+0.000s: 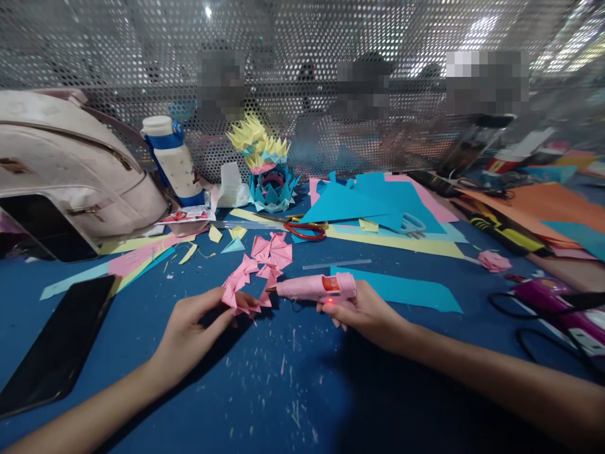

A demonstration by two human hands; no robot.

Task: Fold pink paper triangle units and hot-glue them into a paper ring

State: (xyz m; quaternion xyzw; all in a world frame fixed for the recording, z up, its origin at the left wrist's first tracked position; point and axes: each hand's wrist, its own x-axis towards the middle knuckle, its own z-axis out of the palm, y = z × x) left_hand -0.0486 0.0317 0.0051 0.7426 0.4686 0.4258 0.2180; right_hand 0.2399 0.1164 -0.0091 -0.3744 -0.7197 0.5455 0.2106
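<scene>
Between the thumb and fingers of my left hand (201, 321) is a ring of folded pink paper pieces (243, 272). My right hand (363, 315) is wrapped round the handle of a pink glue gun (314, 287), whose small red light is lit. The gun's nozzle points left and meets or nearly meets the right side of the ring; I cannot tell if they touch. Just behind the ring lie more folded pink pieces (278, 249). A clear glue stick (336, 264) rests on the blue table beyond the gun.
Behind stand a folded-paper model (274, 189) in blue and yellow and a white bottle (172, 161). Red-handled scissors (305, 231) lie by blue paper sheets (363, 202). Two phones (61, 340) and a backpack (70, 164) are at left, a purple power strip (558, 309) with cables at right.
</scene>
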